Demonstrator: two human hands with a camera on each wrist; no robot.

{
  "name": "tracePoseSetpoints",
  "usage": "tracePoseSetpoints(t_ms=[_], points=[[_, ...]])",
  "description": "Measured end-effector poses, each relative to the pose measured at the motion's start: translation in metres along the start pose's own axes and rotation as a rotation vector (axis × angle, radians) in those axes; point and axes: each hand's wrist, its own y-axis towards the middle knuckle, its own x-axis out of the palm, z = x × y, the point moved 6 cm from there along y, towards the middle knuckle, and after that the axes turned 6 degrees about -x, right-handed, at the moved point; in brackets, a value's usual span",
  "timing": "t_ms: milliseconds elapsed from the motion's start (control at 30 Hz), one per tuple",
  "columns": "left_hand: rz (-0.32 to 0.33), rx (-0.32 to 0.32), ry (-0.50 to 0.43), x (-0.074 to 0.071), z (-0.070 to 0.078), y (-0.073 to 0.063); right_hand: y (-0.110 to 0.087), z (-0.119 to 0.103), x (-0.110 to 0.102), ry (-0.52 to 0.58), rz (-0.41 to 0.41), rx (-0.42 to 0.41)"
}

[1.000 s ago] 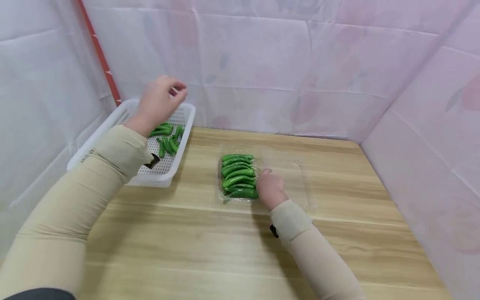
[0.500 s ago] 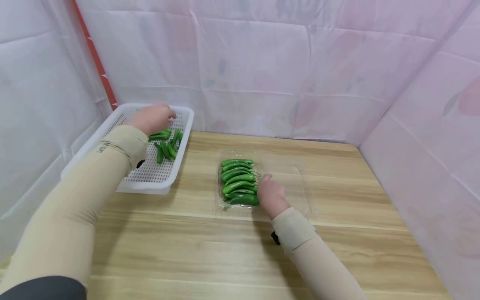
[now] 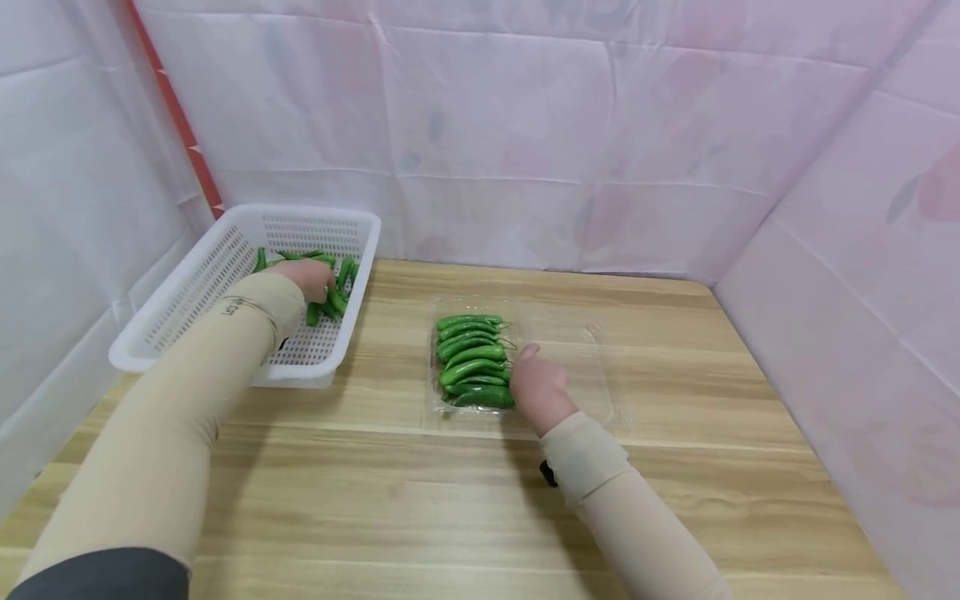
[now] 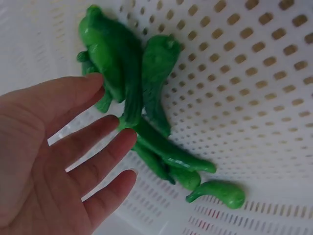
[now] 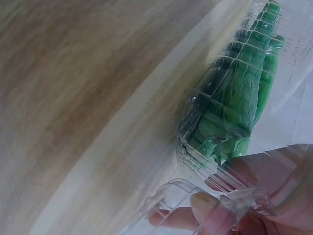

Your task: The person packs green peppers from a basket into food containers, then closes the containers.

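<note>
My left hand (image 3: 307, 277) reaches into a white perforated plastic basket (image 3: 352, 333) at the left. In the left wrist view, that hand's spread fingers (image 4: 100, 164) are beside a heap of green chili peppers (image 4: 132, 68), with nothing held; whether the fingertips touch them cannot be told. Several green chili peppers (image 3: 474, 357) lie side by side in a clear plastic clamshell box (image 3: 480, 304) in the middle of the table. My right hand (image 3: 542, 386) grips the box near its hinge; in the right wrist view, thumb and fingers (image 5: 210, 210) pinch the clear edge.
The box's lid (image 3: 581, 367) lies folded open to the right on the wooden table (image 3: 420, 500). Pale patterned sheeting (image 3: 510, 142) walls the table at the back and both sides. A red strip (image 3: 176, 112) runs down the back left corner.
My left hand has come down from above the basket into it, onto the pepper heap. The right hand has stayed on the box, and the peppers in the box have not moved.
</note>
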Motion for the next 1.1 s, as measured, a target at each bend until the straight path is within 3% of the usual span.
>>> tracePoseSetpoints(t_ms=[133, 300, 433, 767, 1100], points=[[-0.001, -0.002, 0.030, 0.004, -0.001, 0.002, 0.000, -0.001, -0.001, -0.003, 0.001, 0.006], [0.043, -0.029, 0.086, 0.008, -0.008, 0.001, -0.002, -0.002, -0.002, -0.016, -0.003, -0.001], [0.065, -0.039, 0.079, 0.011, -0.016, 0.000, -0.003, -0.003, -0.004, -0.022, 0.002, -0.010], [0.037, -0.022, 0.095, 0.016, -0.025, -0.003, -0.002, -0.006, -0.004, -0.013, -0.004, -0.012], [0.016, -0.101, 0.088, 0.022, -0.035, -0.006, 0.001, -0.013, -0.007, -0.019, -0.008, -0.027]])
